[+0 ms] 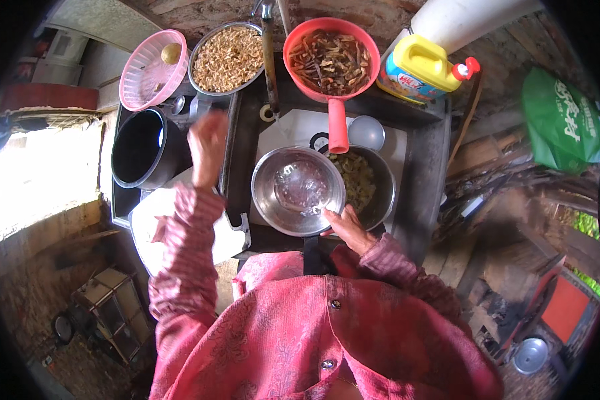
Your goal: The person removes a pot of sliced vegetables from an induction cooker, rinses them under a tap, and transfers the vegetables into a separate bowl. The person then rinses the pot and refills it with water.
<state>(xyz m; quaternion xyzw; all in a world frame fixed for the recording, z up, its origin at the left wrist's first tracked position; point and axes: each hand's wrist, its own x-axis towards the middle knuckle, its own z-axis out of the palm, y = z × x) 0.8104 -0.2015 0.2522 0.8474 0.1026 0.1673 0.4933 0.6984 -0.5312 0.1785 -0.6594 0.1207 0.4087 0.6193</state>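
Observation:
My right hand [349, 227] grips the near right rim of a stainless steel bowl [265, 180], its thumb on the inside edge. Clear liquid with bubbles or glints shows in the bottom of the bowl. Partly under it, to the right, a metal pot [387, 192] holds pale yellow-green chopped food [357, 182]. My left hand [209, 145], blurred by motion, hovers by the left wall of the dark sink [422, 165]; whether its fingers hold anything is unclear. A dark deep pot [140, 147] stands beside that hand.
A red plastic ladle [338, 125] with soaking brown strips rests across the sink's far side. Behind are a metal bowl of tan pieces [227, 60], a pink basket [150, 70] with a round tuber [171, 53], a tap [269, 60] and a yellow detergent jug [420, 65].

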